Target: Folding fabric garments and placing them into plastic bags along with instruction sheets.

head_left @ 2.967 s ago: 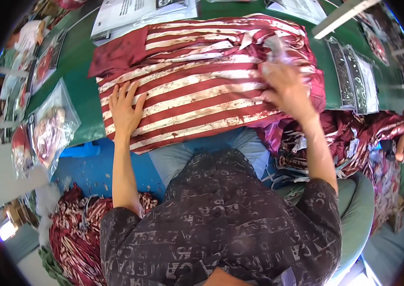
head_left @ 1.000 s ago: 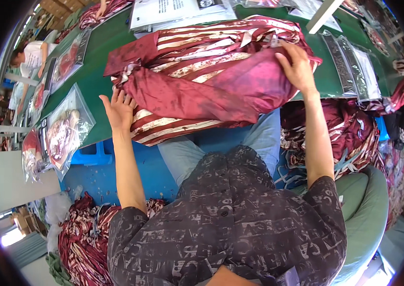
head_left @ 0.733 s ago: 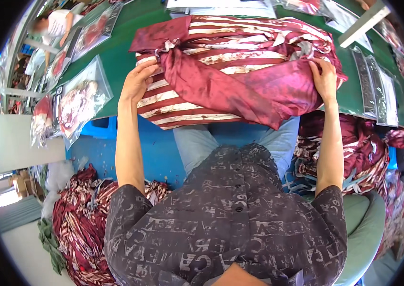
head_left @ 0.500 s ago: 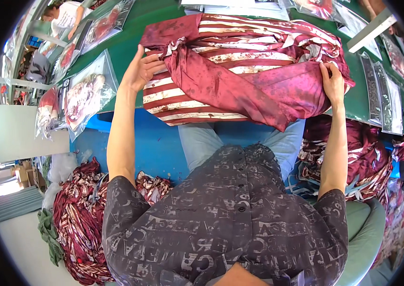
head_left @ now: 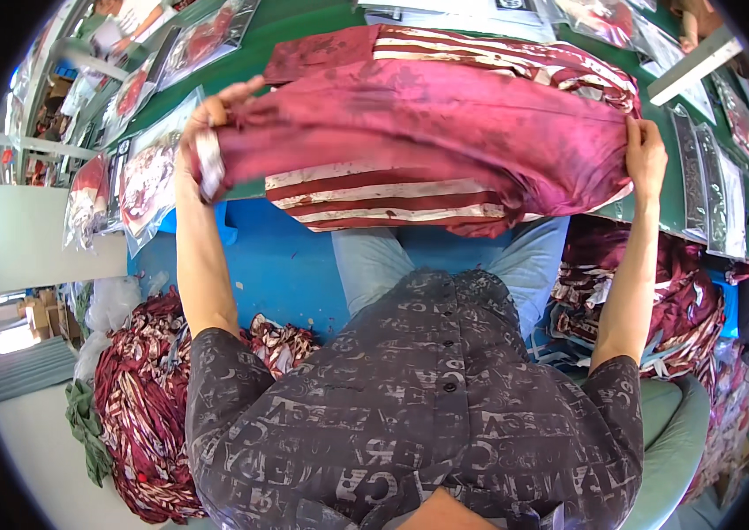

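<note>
A shiny maroon satin garment with cream stripes (head_left: pixel 427 132) is held stretched across the front of the green counter (head_left: pixel 260 57), its plain maroon panel turned uppermost and its striped layers showing beneath and along the far edge. The long axis of the garment runs from left to right across the view, parallel to the counter's near edge, and part of the cloth overhangs that edge above the lap. Each end is taken by one hand: the left hand (head_left: pixel 207 132) is closed on the left end, with a small pale tag seen at the fingers, and the right hand (head_left: pixel 646 157) is closed on the right end, the cloth pinched between thumb and fingers. Both grips are narrow and full of fabric. The two hands are set at about the same distance from the body, so neither is clearly nearer; the cloth lies between them and slightly beyond.

Clear plastic bags holding folded red printed cloth (head_left: pixel 149 177) are laid on the counter to the left, and flat clear packets (head_left: pixel 710 190) to the right. A blue crate (head_left: pixel 277 269) is seen below the counter edge. Heaps of similar maroon striped fabric (head_left: pixel 140 415) are piled at lower left, and more (head_left: pixel 679 296) at the right.
</note>
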`<move>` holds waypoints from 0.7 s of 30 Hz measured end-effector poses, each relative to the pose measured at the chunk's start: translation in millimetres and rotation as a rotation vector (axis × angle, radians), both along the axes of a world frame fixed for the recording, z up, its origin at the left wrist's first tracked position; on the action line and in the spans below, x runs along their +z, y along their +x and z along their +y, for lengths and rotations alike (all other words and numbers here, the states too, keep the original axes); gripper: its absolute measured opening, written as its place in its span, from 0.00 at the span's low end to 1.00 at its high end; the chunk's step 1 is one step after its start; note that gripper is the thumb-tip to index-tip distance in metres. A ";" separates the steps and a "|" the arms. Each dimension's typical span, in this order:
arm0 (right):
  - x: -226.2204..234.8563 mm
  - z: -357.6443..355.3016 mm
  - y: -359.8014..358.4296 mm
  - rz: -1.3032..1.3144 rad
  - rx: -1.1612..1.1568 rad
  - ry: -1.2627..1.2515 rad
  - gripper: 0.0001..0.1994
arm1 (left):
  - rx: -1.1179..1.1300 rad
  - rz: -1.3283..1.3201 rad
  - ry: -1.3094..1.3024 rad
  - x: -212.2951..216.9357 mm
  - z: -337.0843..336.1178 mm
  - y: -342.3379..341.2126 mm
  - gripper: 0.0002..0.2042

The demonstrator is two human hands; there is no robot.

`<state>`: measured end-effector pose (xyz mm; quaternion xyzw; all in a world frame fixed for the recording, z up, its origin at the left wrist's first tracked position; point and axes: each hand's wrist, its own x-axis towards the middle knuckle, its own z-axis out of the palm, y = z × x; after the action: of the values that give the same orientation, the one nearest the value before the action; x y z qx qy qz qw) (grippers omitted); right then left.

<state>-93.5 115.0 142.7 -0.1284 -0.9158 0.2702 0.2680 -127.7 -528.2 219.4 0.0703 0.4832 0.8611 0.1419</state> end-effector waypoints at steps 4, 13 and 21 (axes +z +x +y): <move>-13.1 0.7 -17.6 -0.089 -0.048 0.128 0.16 | -0.177 0.323 -0.527 -73.2 -46.0 2.8 0.12; -63.2 1.1 -38.6 -0.016 -0.071 0.687 0.14 | 0.272 0.588 -1.181 -97.1 -27.1 29.5 0.15; -27.9 -4.1 -19.8 -0.026 -0.014 0.645 0.12 | 1.006 0.194 -0.530 -210.4 -20.4 159.0 0.13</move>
<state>-113.3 110.9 114.8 -0.0465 -0.9567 -0.0373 0.2850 31.3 -548.6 9.0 -0.1275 0.6671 0.6617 -0.3175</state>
